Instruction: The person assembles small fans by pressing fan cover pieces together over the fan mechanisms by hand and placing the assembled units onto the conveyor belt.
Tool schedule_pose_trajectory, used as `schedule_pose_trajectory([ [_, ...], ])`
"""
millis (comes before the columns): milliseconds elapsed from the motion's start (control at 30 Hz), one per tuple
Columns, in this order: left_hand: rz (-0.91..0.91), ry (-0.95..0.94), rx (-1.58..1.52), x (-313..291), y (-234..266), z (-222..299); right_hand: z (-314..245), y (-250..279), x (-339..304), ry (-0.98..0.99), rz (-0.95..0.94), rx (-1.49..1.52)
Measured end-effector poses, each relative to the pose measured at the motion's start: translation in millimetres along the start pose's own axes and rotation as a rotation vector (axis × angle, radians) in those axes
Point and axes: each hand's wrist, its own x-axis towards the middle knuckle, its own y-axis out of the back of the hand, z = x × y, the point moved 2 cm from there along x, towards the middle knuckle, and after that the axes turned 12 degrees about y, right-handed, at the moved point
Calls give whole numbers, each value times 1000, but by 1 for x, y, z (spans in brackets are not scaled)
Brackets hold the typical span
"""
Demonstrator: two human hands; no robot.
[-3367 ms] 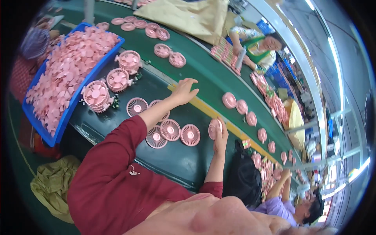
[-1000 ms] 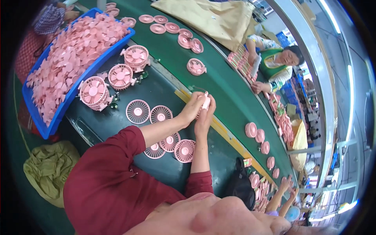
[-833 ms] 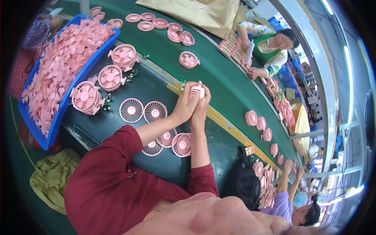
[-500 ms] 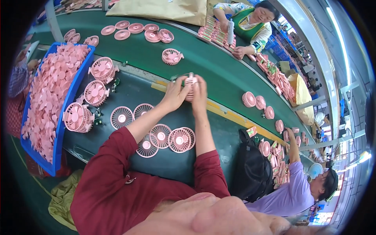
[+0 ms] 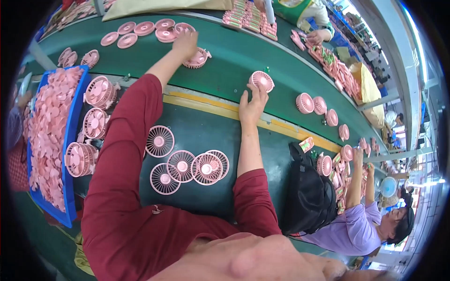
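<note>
My left hand (image 5: 185, 44) reaches across the green conveyor belt (image 5: 229, 51), its fingertips over a pink round fan cover (image 5: 182, 27). Its fingers are mostly hidden behind the back of the hand, so their grip cannot be told. A pink fan head (image 5: 197, 58) lies beside that wrist. On the belt to the right, my right hand (image 5: 253, 105) touches the lower edge of another pink fan head (image 5: 262, 80) with outstretched fingers, the thumb apart. Several round wire grilles (image 5: 165, 178) lie on the dark green worktop before me, some overlapping.
A blue bin (image 5: 74, 154) of pink flat pieces stands at the left, beside stacked fan heads (image 5: 80, 159). A black bag (image 5: 307, 187) sits on the worktop's right. A co-worker in purple (image 5: 351, 229) works at the right; another person's hand (image 5: 319, 36) is across the belt.
My hands have parted. The fan head they held together is now on the belt at my right hand, while my left hand has moved far left to the covers. The view has shifted.
</note>
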Motion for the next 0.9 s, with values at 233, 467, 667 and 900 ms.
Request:
schedule_pose_trajectory([
  [233,-271,-187,72,25,-17,12,9,5,0,-45,18,31],
  [467,22,-265,39,23,-17,-4,9,5,0,-30,32,23],
  [667,25,-337,-213,-7,50,-4,11,-6,-4,-1,25,68],
  [900,-26,-403,-376,-87,187,-55,24,1,-5,-10,21,60],
])
